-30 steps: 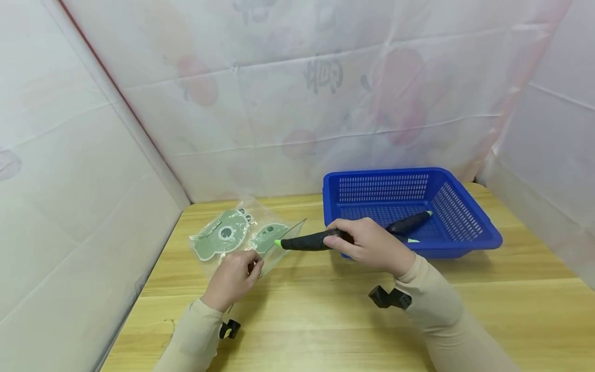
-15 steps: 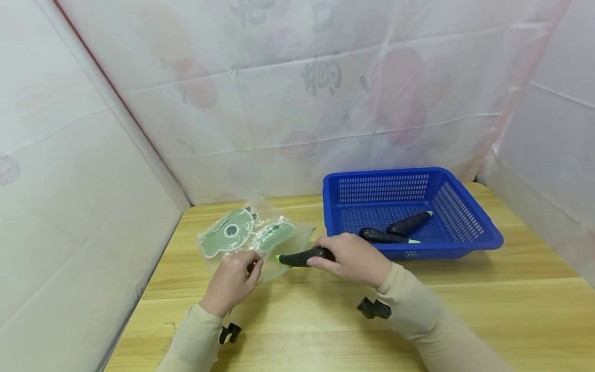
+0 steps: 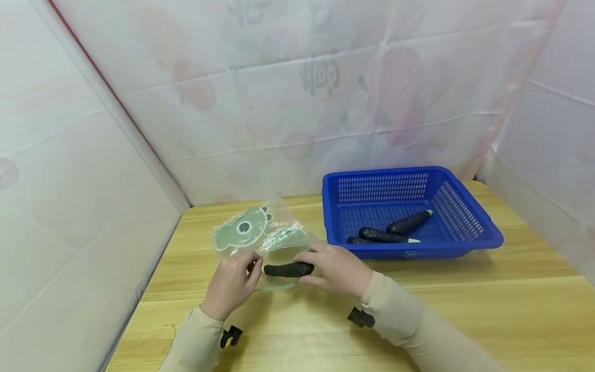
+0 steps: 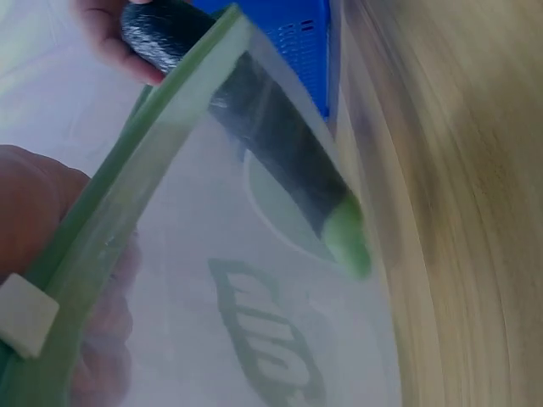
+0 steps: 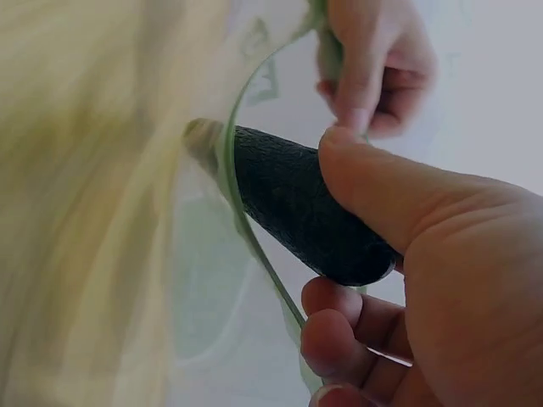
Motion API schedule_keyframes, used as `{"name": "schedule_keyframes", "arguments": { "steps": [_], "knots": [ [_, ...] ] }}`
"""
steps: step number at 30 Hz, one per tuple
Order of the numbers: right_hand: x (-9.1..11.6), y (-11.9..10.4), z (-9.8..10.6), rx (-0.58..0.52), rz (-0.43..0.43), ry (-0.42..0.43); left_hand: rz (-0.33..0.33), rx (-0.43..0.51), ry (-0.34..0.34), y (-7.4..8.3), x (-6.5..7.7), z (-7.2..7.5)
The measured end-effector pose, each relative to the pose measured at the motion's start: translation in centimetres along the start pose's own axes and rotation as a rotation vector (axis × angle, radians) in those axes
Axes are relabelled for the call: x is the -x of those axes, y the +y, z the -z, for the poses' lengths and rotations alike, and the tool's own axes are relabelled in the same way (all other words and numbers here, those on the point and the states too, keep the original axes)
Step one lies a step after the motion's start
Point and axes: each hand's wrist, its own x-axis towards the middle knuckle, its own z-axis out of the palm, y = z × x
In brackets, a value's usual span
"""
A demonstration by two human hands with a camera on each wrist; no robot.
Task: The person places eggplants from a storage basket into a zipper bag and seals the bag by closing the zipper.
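My left hand (image 3: 232, 284) pinches the rim of a clear zip bag (image 3: 244, 227) with a green cartoon print. A white slider (image 4: 27, 315) sits on its green zip in the left wrist view. My right hand (image 3: 337, 271) holds the thick end of a dark zucchini (image 3: 285, 270) between thumb and fingers. Its pale green tip points left, toward the left hand. Seen from the right wrist, the bag's mouth curves around the zucchini (image 5: 288, 195), with the tip end inside and the gripped end outside.
A blue slotted basket (image 3: 411, 252) stands at the back right of the wooden table (image 3: 297, 336). In it lie three more dark zucchinis, one (image 3: 409, 222) with its tip up right. White printed sheets (image 3: 297, 113) close off the back and sides.
My right hand has carried the zucchini from over the basket's left edge, leftward and down into the bag's mouth. The bag has shifted to the right and opened wider; the left hand barely moved.
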Motion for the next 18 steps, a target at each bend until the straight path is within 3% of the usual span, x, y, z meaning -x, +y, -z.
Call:
{"name": "schedule_keyframes", "arguments": {
  "steps": [11, 18],
  "knots": [
    [0.1, -0.2, -1.8, 0.066, 0.008, -0.058, 0.027, -0.027, 0.056, 0.4, -0.5, 0.5],
    [0.1, -0.1, -2.9, 0.077, -0.062, -0.161, 0.024, -0.001, 0.073, 0.5, -0.4, 0.6]
  ]
}}
